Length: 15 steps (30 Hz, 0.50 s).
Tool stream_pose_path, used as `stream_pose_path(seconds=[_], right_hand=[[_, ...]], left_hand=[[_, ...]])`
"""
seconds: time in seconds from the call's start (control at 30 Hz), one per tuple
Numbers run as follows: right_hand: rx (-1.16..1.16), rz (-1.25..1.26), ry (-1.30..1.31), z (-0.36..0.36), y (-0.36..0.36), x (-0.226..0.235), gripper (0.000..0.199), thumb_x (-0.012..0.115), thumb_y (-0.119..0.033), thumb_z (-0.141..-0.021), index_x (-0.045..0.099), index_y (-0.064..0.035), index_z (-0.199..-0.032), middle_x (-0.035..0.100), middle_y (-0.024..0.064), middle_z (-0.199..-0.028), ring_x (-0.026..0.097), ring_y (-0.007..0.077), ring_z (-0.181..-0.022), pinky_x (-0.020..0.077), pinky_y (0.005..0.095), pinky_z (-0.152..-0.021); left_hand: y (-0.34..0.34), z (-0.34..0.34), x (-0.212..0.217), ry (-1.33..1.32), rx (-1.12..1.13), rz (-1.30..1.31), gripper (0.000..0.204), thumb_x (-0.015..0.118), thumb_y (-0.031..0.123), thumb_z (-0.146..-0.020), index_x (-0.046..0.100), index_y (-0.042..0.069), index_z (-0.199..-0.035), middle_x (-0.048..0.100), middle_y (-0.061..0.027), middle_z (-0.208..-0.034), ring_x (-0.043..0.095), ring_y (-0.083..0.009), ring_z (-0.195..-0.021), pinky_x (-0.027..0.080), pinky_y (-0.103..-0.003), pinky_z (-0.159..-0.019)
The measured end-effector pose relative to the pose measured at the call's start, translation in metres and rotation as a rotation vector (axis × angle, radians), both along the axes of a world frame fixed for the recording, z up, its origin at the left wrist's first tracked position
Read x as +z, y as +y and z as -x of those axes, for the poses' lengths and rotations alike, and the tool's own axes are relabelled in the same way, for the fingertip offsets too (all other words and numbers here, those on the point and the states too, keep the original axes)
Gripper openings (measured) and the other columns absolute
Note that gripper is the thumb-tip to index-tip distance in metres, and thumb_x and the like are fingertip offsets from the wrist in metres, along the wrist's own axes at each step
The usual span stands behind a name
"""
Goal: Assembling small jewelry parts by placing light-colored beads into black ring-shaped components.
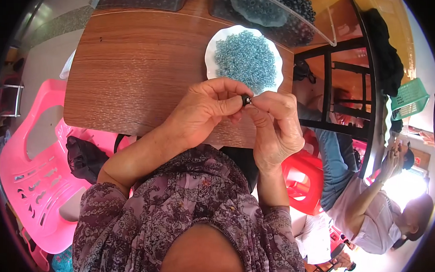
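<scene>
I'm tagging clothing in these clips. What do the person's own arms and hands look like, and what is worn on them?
Both hands, left hand and right hand, are bare: no gloves, and no rings or watch show. The forearms are bare too. Loose purple sleeves with a dark paisley-like print end near the elbows.

Brown wooden table [129, 67] seen from above. White scalloped plate [213, 49] heaped with pale blue beads [246, 56] near the right edge. Clear tray of dark beads [290, 13] at the far right corner. Pink plastic chair [32, 176] beside the left edge. Red stool [303, 178] below the near edge. Green basket [410, 98] far right, beyond a seated person in a white shirt [369, 217].
</scene>
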State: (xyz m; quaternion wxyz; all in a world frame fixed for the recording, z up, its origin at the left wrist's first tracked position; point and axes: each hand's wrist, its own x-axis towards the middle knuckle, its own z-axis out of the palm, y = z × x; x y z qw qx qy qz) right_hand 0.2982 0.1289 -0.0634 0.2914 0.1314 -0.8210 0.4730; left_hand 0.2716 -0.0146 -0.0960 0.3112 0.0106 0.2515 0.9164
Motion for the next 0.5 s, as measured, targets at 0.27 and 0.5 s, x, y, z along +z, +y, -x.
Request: stream_pose_path(seconds=[0.27, 0.5], right_hand=[[0.004, -0.356, 0.075, 0.0, -0.003, 0.011, 0.03, 0.066, 0.011, -0.06, 0.067, 0.0004, -0.088, 0.061, 0.009, -0.082, 0.052, 0.0223, -0.074, 0.0419, 0.0301, -0.063], [-0.039, -0.428, 0.108, 0.001, -0.005, 0.009, 0.028, 0.066, 0.002, -0.066, 0.069, -0.0023, -0.094, 0.06, 0.0134, -0.1, 0.05, 0.0252, -0.083, 0.0428, 0.0306, -0.065]], left_hand=[[0.003, -0.001, 0.002, -0.011, 0.06, 0.042, 0.021, 0.061, 0.006, -0.086, 0.06, -0.002, -0.105, 0.062, -0.0063, -0.095, 0.056, -0.0124, -0.08, 0.047, -0.025, -0.073], [-0.002, 0.002, 0.007, -0.062, 0.005, 0.004, 0.018, 0.059, 0.009, -0.088, 0.059, -0.001, -0.103, 0.06, -0.0058, -0.094, 0.056, -0.0124, -0.083, 0.047, -0.026, -0.077]])
